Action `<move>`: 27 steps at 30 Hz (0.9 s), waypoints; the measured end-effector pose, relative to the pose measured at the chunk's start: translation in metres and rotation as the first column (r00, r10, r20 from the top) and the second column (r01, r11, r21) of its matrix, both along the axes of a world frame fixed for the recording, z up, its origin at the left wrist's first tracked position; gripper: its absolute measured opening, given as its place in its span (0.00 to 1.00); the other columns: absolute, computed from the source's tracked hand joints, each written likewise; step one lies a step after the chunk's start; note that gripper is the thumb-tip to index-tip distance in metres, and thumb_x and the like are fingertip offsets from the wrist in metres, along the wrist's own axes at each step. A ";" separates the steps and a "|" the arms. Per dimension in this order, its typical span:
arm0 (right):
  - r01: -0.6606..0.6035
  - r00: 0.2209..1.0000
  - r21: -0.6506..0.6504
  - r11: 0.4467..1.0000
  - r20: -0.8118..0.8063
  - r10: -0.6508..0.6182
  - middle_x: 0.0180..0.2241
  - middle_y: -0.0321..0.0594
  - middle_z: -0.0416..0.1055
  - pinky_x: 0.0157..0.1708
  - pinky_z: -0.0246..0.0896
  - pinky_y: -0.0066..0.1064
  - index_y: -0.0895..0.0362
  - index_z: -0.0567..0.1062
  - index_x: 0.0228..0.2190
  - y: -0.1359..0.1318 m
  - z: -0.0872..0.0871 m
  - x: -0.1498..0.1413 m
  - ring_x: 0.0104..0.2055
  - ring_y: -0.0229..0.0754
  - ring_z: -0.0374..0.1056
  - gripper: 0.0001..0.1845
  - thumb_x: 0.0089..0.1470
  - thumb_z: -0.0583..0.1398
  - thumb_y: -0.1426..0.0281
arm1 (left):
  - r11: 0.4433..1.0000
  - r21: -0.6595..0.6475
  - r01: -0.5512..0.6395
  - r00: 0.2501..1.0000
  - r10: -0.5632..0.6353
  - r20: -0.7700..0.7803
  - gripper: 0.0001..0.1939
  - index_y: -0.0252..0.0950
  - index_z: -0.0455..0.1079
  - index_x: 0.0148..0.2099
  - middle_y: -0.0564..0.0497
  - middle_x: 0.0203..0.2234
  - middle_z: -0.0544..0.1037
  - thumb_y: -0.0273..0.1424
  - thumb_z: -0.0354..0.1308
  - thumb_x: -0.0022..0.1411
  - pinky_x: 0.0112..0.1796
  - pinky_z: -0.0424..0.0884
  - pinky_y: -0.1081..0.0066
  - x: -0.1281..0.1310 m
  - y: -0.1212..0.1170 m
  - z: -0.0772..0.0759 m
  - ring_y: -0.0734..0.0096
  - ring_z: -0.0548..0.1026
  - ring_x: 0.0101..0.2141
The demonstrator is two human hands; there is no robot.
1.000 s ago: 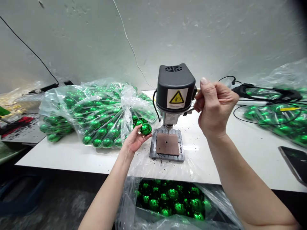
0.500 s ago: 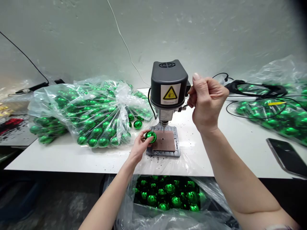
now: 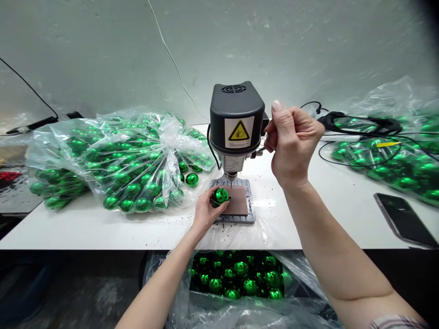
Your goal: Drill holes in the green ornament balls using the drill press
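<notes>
At a drill press (image 3: 236, 119), one green ball (image 3: 220, 196) in left hand (image 3: 206, 208).

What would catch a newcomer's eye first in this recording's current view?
Probably the black drill press in the centre, its yellow warning triangle facing the camera. Next come the shiny green balls, heaped in a clear plastic bag to its left and in an open container below the table edge. The left hand holds one green ball beside the drill bit.
</notes>
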State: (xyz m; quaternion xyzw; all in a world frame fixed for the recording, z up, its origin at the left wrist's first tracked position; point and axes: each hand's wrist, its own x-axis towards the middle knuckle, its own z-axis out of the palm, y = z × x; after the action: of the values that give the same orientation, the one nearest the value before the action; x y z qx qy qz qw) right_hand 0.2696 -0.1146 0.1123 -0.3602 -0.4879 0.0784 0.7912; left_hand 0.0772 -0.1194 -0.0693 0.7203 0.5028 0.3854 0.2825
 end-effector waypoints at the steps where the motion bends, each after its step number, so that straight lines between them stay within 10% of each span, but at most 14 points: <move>1: 0.000 1.000 0.005 1.000 0.000 0.000 0.16 0.30 0.56 0.17 0.46 0.29 0.54 0.62 0.17 0.000 0.000 0.000 0.17 0.29 0.51 0.25 0.59 0.61 0.55 | 0.999 0.033 -0.006 1.000 0.007 -0.008 0.24 0.38 0.74 0.53 0.47 0.39 0.78 0.36 0.70 0.54 0.39 0.73 0.63 0.002 0.000 0.000 0.61 0.76 0.39; 18: 0.002 1.000 0.016 1.000 0.010 -0.002 0.16 0.30 0.56 0.16 0.45 0.30 0.54 0.62 0.17 0.003 -0.002 0.002 0.17 0.29 0.51 0.27 0.58 0.60 0.53 | 0.985 0.162 -0.064 0.997 0.056 0.052 0.26 0.40 0.73 0.55 0.45 0.46 0.79 0.30 0.69 0.54 0.49 0.73 0.56 0.030 -0.006 -0.015 0.54 0.75 0.48; 27: 0.035 0.999 -0.032 0.999 0.009 -0.035 0.15 0.31 0.57 0.17 0.46 0.32 0.53 0.63 0.16 0.001 0.000 0.001 0.17 0.31 0.50 0.27 0.57 0.61 0.51 | 0.984 -0.180 -0.017 0.941 0.076 0.329 0.26 0.36 0.73 0.59 0.45 0.43 0.80 0.40 0.65 0.60 0.39 0.74 0.67 0.012 0.020 -0.013 0.64 0.77 0.39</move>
State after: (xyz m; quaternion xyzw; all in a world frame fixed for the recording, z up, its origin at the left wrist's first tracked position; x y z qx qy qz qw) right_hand 0.2711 -0.1134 0.1124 -0.3817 -0.4836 0.0706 0.7845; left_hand 0.0888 -0.0991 -0.0819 0.6049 0.4963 0.4630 0.4164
